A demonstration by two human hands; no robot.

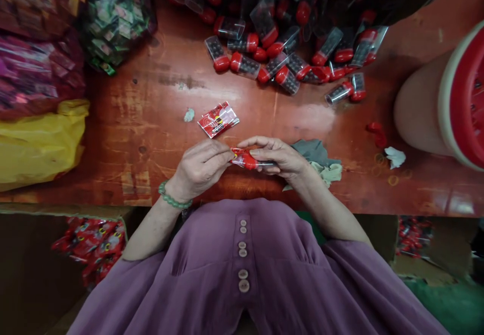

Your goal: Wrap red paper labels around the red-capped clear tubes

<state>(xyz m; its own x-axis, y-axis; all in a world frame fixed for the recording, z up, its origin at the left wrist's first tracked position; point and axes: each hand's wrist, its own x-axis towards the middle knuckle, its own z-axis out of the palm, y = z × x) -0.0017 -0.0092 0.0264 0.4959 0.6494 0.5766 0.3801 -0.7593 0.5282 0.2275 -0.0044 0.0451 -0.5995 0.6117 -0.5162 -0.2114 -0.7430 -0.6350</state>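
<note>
In front of my chest I hold a clear tube with a red cap and dark contents (266, 163), lying sideways. A shiny red printed wrapper (239, 157) sits at its capped end. My left hand (202, 166), with a green bead bracelet at the wrist, pinches the wrapper's left end. The fingers of my right hand (278, 156) are closed round the tube, thumb on top. Just beyond my hands lies a small stack of flat red printed wrappers (218, 119). Grey-green cloth scraps (315, 156) rest behind my right hand.
Many red-capped tubes (245, 66) are heaped at the back. Bags of packets (117, 17) and a yellow bag (41, 141) stand left. A large tub with a red rim (454, 98) is at right. Below the table edge, a carton holds red packets (94, 242).
</note>
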